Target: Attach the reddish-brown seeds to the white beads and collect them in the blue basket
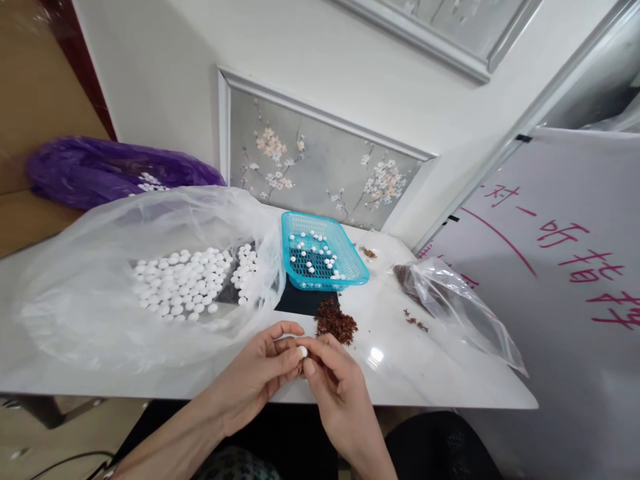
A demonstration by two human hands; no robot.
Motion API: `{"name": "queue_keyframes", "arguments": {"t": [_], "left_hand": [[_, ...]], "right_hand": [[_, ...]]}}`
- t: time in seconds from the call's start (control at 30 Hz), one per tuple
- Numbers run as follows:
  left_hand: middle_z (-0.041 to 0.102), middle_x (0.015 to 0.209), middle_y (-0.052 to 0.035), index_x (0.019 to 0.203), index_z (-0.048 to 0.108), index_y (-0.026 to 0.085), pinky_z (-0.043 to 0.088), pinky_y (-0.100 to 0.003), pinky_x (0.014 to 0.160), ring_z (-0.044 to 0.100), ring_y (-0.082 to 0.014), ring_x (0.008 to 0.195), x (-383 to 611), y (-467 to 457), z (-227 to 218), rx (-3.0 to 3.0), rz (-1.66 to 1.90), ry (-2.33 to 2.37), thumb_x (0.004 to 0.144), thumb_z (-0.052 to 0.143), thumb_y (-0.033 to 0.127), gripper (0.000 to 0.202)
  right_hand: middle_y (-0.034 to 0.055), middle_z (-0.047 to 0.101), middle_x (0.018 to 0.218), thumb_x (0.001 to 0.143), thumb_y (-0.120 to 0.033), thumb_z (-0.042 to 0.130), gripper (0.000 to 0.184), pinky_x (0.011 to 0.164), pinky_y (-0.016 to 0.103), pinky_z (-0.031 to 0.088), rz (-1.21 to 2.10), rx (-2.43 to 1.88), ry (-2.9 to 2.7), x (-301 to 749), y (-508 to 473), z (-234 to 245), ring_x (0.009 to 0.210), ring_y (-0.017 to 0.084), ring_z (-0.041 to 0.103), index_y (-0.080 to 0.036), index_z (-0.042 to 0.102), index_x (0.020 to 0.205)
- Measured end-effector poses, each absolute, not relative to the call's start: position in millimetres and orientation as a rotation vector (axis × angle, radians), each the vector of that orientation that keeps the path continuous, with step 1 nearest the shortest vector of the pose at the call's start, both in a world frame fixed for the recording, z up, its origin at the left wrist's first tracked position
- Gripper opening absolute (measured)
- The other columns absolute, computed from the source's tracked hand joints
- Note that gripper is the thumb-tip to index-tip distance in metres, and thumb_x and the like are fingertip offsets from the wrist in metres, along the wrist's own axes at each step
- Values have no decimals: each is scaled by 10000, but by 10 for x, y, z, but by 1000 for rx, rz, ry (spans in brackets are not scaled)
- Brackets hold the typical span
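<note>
White tabletop (480,373), ball (303,351) in hands (263,363) (343,387), near front edge (450,405)

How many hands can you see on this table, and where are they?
2. The left hand and right hand are together at the near edge of the table, with a white ball where they meet. No other hand shows.

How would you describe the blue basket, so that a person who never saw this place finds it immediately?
At the back of the white table is a framed flower picture. In front of it, just right of the big translucent bag, stands the basket. It holds scattered small white balls, but unlike its neighbours it is bright blue with perforated sides.
</note>
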State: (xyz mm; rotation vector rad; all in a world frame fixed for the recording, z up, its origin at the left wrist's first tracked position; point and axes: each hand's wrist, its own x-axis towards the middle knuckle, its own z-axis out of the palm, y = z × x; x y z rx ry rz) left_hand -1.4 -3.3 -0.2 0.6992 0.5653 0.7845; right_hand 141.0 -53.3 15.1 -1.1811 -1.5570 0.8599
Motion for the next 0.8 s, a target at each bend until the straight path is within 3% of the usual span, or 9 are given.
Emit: {"name": "queue_keyframes", "arguments": {"t": [0.6, 0.8], "left_hand": [[617, 743, 29, 911, 573, 201, 384, -173, 647, 521, -69, 637, -19, -61, 32, 761, 765, 580, 711, 741, 198, 262], [584, 717, 34, 901, 597, 197, 385, -167, 638, 493, -60, 623, -14, -57, 31, 778, 761, 575, 740, 716, 214, 202]], "right_hand": [[46, 623, 833, 833, -119, 534, 279, 655, 268, 481, 826, -1184, -1516, 1432, -529, 144, 751, 164, 593, -215, 707, 1029], [28, 604, 797, 844, -164, 551, 244, 642, 247, 474, 814, -1182, -1532, 1459, -532, 154, 727, 148, 580, -215, 704, 1027]]}}
